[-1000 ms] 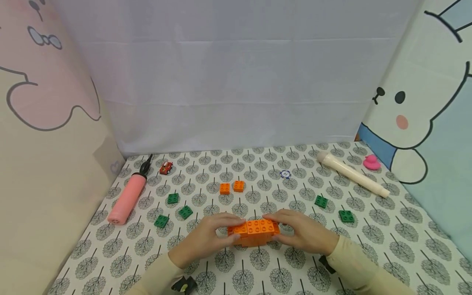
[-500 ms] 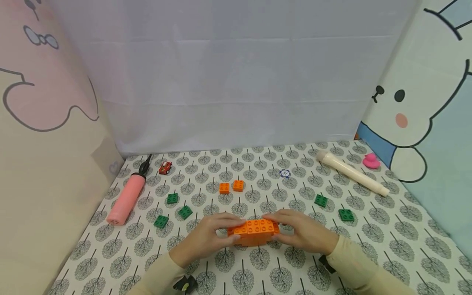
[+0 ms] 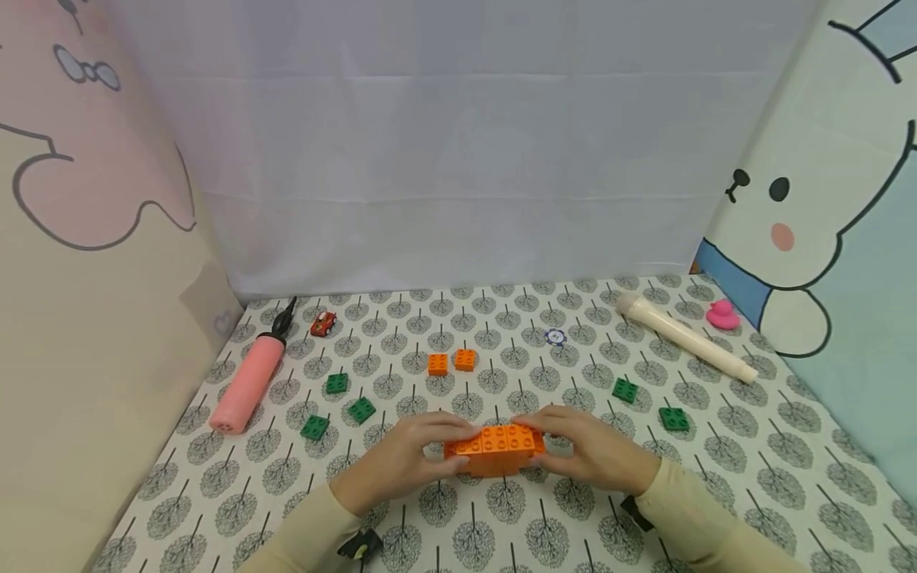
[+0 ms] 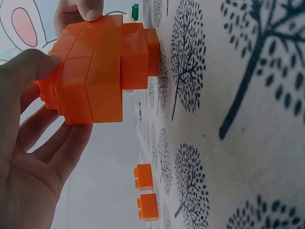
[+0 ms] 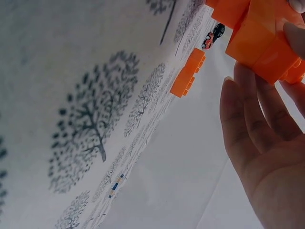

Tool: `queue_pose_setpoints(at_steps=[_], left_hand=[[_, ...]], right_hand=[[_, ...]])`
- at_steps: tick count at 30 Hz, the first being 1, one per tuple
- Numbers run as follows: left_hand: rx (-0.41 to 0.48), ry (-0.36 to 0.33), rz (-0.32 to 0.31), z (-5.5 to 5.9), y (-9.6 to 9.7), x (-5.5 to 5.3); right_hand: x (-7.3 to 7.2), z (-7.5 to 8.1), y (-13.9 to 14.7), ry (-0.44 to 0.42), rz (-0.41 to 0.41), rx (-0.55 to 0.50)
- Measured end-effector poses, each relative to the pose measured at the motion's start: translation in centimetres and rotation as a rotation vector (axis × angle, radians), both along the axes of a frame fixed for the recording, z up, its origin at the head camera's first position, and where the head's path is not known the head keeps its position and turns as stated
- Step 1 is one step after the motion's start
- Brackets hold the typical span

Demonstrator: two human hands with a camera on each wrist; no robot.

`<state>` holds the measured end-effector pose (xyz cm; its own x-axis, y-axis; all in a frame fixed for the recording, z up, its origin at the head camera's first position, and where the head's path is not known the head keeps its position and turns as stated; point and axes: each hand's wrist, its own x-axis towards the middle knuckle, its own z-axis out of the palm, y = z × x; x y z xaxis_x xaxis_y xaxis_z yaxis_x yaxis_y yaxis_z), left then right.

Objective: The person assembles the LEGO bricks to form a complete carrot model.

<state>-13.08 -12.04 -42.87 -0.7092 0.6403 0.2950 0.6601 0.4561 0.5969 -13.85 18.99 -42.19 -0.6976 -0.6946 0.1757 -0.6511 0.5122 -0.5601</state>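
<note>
A stepped block of joined orange toy bricks (image 3: 501, 458) stands near the front middle of the patterned cloth, wider in its upper layers than at its base. At its left end my left hand (image 3: 401, 458) grips it, thumb on the near side and fingers on the far side. My right hand (image 3: 602, 454) holds the opposite end in the same way. The left wrist view shows the bricks (image 4: 105, 71) stacked in layers, narrowing to a small brick close to the cloth. Fingers of the right hand (image 5: 267, 129) reach behind the bricks (image 5: 262, 43) in the right wrist view.
Two loose orange bricks (image 3: 451, 363) lie behind the block. Several green bricks (image 3: 314, 427) are spread left and right. Farther out are a pink hand pump (image 3: 249, 382), a toy car (image 3: 323, 324), a blue-and-white chip (image 3: 555, 337), a cream tube (image 3: 684, 338) and a pink duck (image 3: 723, 315).
</note>
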Motion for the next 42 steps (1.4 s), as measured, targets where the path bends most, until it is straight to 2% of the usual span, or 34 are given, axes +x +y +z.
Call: queue_pose_setpoints(at_steps=[5, 9, 14, 19, 25, 28, 31, 36, 42], left_hand=[[-0.006, -0.001, -0.023, 0.3, -0.1, -0.4], [0.008, -0.014, -0.013, 0.8, -0.6, -1.7], [-0.015, 0.027, 0.117, 1.2, -1.3, -4.2], [-0.055, 0.032, 0.239, 0.7, -1.0, -7.1], [-0.132, -0.039, 0.333, -0.4, -0.8, -10.1], [-0.169, -0.091, 0.356, -0.8, -0.7, -10.9], [-0.21, -0.115, 0.372, -1.1, -0.7, -11.5], [-0.263, -0.109, 0.38, -1.6, -0.4, -12.1], [-0.296, -0.069, 0.399, -1.9, -0.1, -12.1]], right_hand=[[0.0, 0.0, 0.0, -0.005, -0.006, -0.001], [-0.1, 0.0, 0.0, -0.007, -0.005, 0.002], [0.0, 0.0, 0.1, -0.005, -0.012, 0.025], [0.1, 0.1, 0.1, -0.015, -0.015, 0.03], [0.2, 0.1, -0.1, -0.021, -0.014, 0.025], [0.2, 0.1, -0.1, -0.014, -0.01, 0.024], [0.1, 0.1, -0.1, -0.013, -0.007, 0.023], [0.1, 0.1, -0.1, -0.004, -0.012, 0.033], [0.2, 0.0, -0.1, 0.005, -0.023, 0.045]])
